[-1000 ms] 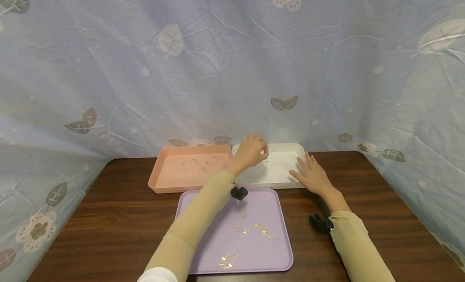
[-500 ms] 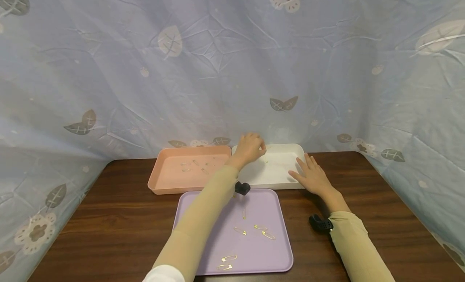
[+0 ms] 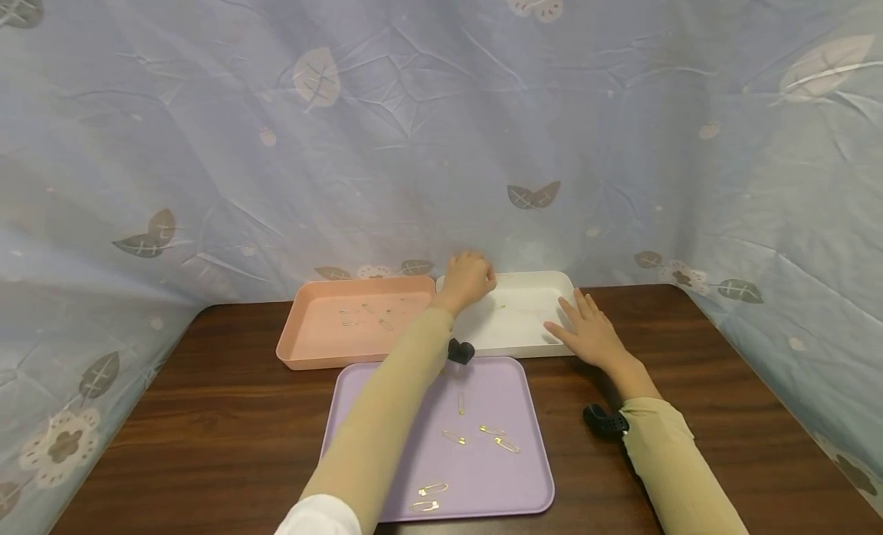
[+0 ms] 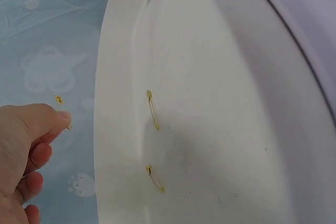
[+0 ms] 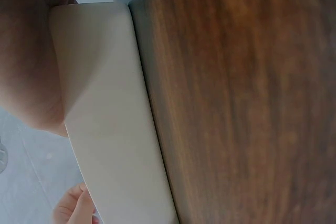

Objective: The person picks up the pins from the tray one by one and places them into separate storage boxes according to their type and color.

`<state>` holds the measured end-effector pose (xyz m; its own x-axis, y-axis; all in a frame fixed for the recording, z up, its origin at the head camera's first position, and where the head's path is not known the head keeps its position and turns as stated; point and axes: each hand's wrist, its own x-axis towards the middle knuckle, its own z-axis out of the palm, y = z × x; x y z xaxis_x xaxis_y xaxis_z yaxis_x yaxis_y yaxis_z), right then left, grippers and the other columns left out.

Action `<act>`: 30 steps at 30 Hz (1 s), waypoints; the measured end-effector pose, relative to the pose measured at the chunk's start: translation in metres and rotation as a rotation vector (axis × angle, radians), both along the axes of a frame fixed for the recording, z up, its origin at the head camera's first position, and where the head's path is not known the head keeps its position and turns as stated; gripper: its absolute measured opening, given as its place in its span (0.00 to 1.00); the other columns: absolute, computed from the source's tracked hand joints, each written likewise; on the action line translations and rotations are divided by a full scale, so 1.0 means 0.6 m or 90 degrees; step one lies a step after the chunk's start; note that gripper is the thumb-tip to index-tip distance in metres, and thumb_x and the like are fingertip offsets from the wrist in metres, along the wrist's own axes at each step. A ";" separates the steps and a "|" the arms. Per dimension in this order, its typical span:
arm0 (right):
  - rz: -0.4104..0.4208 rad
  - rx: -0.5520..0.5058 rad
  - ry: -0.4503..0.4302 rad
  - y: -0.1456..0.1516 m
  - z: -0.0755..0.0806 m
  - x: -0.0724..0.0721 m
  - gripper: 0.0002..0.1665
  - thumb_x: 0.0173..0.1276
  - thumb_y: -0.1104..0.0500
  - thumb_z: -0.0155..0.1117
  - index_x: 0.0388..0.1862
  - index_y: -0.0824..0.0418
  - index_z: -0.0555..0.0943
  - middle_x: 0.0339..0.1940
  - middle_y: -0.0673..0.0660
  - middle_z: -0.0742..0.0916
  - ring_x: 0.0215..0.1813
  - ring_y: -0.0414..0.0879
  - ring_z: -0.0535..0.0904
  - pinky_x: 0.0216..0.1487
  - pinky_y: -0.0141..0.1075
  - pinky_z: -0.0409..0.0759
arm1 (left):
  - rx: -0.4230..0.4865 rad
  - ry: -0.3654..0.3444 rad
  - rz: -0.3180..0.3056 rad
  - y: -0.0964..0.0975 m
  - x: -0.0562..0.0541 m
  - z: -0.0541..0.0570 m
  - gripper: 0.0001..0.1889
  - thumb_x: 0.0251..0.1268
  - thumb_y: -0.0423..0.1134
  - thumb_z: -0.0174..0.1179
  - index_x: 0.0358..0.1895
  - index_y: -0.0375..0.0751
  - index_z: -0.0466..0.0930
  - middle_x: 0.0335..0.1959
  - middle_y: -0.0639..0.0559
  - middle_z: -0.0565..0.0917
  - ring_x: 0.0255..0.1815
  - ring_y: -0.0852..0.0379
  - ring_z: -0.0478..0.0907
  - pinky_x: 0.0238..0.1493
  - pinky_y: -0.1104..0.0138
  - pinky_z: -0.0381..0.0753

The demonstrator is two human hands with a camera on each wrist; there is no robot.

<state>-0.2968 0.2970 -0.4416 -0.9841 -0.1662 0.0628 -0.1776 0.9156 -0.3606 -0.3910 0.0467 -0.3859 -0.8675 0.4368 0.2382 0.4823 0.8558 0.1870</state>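
Note:
My left hand is over the left end of the white tray. In the left wrist view its thumb and index finger pinch a gold safety pin, mostly hidden by the fingertips. Two more safety pins lie inside the tray there, an upper pin and a lower pin. At the tray's right end is my right hand, its fingers spread over the rim and nothing held. The right wrist view shows the tray's outer wall beside that hand.
Left of the white tray, a pink tray holds several safety pins. Nearer me lies a purple tray with several gold safety pins, partly covered by my left forearm. All stand on a dark wooden table; a patterned curtain hangs behind.
My left hand has shifted a little to the left over the white tray, and the pin seen at its fingertips is now hidden in the head view. My right hand stays at the tray's right end.

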 end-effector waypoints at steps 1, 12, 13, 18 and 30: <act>0.000 0.000 0.000 0.000 0.000 -0.001 0.48 0.73 0.33 0.44 0.78 0.64 0.53 0.79 0.72 0.46 0.79 0.71 0.39 0.71 0.70 0.45 | -0.001 -0.003 0.005 0.001 -0.001 0.000 0.08 0.66 0.43 0.57 0.40 0.50 0.85 0.51 0.54 0.81 0.56 0.52 0.72 0.60 0.56 0.67; 0.003 0.004 0.005 0.001 0.000 -0.004 0.47 0.73 0.33 0.44 0.78 0.64 0.53 0.79 0.71 0.46 0.79 0.71 0.39 0.72 0.69 0.45 | 0.004 0.026 0.055 0.012 -0.006 0.006 0.08 0.67 0.42 0.56 0.33 0.49 0.84 0.40 0.55 0.81 0.48 0.53 0.73 0.54 0.58 0.68; 0.002 0.004 0.007 0.001 0.000 -0.004 0.47 0.73 0.33 0.44 0.78 0.64 0.53 0.79 0.72 0.46 0.79 0.71 0.40 0.72 0.69 0.45 | 0.006 0.024 0.058 0.013 -0.006 0.007 0.08 0.67 0.43 0.57 0.33 0.49 0.84 0.41 0.55 0.81 0.49 0.53 0.73 0.55 0.58 0.68; 0.001 0.000 0.007 0.001 -0.001 -0.004 0.47 0.73 0.33 0.44 0.77 0.64 0.54 0.79 0.72 0.47 0.79 0.71 0.40 0.71 0.70 0.46 | 0.005 0.007 0.068 0.016 -0.009 0.005 0.07 0.67 0.45 0.58 0.36 0.51 0.85 0.44 0.56 0.81 0.53 0.53 0.72 0.59 0.57 0.67; -0.008 0.007 0.009 0.001 -0.005 -0.003 0.48 0.72 0.32 0.44 0.77 0.63 0.55 0.79 0.71 0.47 0.79 0.71 0.41 0.71 0.70 0.46 | 0.014 0.015 0.063 0.010 -0.006 -0.001 0.07 0.66 0.45 0.59 0.32 0.51 0.84 0.41 0.56 0.81 0.49 0.54 0.72 0.56 0.58 0.67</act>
<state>-0.2988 0.2977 -0.4447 -0.9851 -0.1548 0.0747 -0.1712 0.9216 -0.3484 -0.3948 0.0526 -0.3864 -0.9000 0.3434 0.2685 0.4001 0.8952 0.1961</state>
